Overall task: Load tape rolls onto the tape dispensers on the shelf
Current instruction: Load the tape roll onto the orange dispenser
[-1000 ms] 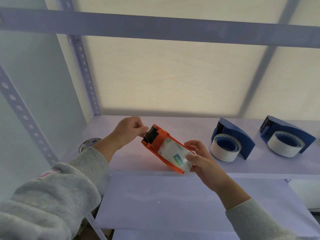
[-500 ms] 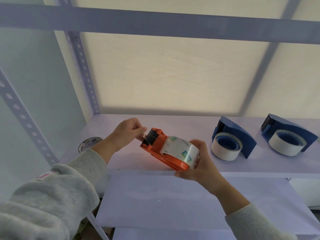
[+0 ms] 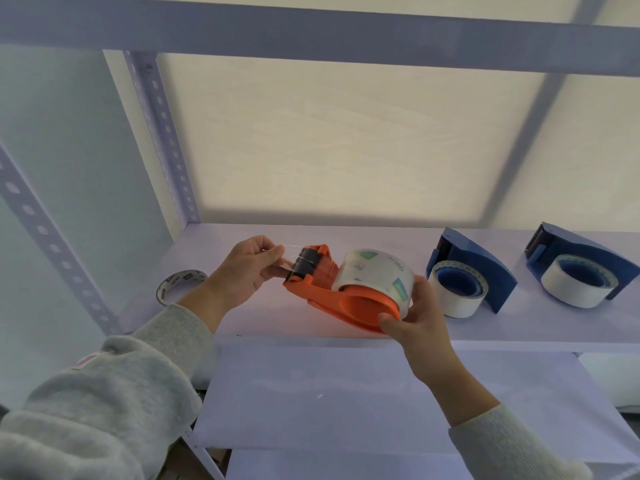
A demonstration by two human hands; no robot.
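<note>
L hand pinches thin, sticky tape end. R hand wraps round orange dispenser & roll. Looks light, stiff; hold the body.

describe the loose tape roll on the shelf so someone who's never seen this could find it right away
Start at the pale shelf holding the dispensers and follow it to its far left end, beside the perforated upright post. The loose tape roll lies there behind the left hand. Unlike the white rolls in the blue dispensers to the right, it sits in no dispenser and has dark print on its side.
</note>
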